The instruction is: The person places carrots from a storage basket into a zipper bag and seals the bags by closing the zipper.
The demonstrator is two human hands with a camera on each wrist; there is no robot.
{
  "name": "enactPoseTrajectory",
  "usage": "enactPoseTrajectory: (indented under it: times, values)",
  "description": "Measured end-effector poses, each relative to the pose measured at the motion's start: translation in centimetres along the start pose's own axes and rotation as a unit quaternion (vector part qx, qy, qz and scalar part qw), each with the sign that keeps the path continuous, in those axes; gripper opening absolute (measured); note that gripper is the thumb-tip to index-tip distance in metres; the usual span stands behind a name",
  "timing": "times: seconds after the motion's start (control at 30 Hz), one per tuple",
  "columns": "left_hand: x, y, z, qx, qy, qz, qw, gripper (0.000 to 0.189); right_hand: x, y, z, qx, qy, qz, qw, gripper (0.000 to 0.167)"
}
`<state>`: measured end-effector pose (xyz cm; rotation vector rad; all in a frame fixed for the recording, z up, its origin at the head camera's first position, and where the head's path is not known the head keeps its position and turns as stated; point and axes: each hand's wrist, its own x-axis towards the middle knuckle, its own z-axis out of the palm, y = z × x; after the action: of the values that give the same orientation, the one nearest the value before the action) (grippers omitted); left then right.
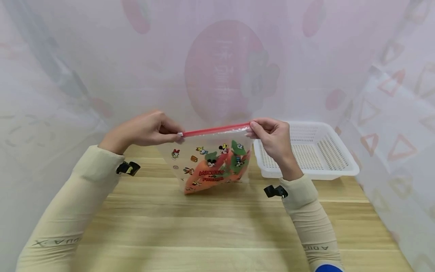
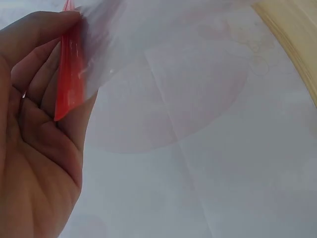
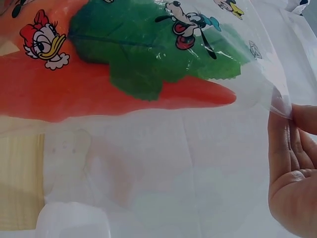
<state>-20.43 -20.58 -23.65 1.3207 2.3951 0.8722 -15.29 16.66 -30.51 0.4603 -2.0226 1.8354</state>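
Both hands hold up a clear zip bag (image 1: 190,160) with cartoon figures and the words "Mickey and Friends". My left hand (image 1: 146,128) pinches the left end of its red zip strip (image 1: 217,129), beside a small white slider (image 1: 180,134). The right hand (image 1: 273,138) pinches the strip's other end. Through the plastic show a smooth orange-red, carrot-like piece (image 3: 198,92) with a tapered tip and green toothed leaves (image 3: 133,37). In the left wrist view the thumb and fingers of the left hand (image 2: 39,129) grip the red strip. The bag hangs low over the wooden table.
A white perforated plastic basket (image 1: 340,173) stands right of the bag, partly behind the right hand. The wood-grain table (image 1: 210,230) reaches toward the viewer. Pale printed sheeting (image 1: 221,75) encloses the back and sides.
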Motion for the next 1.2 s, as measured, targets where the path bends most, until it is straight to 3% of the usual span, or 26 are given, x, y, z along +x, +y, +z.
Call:
enactPoseTrajectory:
  times: [0.3, 0.67, 0.8, 0.97, 1.2]
  values:
    - [-1.5, -0.2, -0.1, 0.027, 0.011, 0.008, 0.9995, 0.015, -0.3, 0.1, -0.3, -0.003, -0.009, -0.006, 0.9999, 0.02]
    - [-3.1, -0.1, 0.1, 0.011, 0.018, 0.0, 0.9998, 0.015, -0.6, -0.1, -0.6, -0.003, -0.004, -0.002, 1.0, 0.017]
    - [-2.9, 0.0, 0.5, 0.028, 0.036, 0.001, 0.9989, 0.017, -0.5, -0.1, -0.8, -0.007, -0.002, 0.005, 1.0, 0.019]
    - [-1.9, 0.1, 0.8, 0.068, 0.056, 0.024, 0.9958, 0.024, -0.6, 0.0, -1.1, -0.011, -0.001, 0.011, 0.9999, 0.02]
    - [-1.4, 0.4, 0.8, 0.059, 0.043, 0.05, 0.9961, 0.021, -0.5, 0.2, -1.5, -0.006, 0.0, 0.015, 0.9999, 0.021]
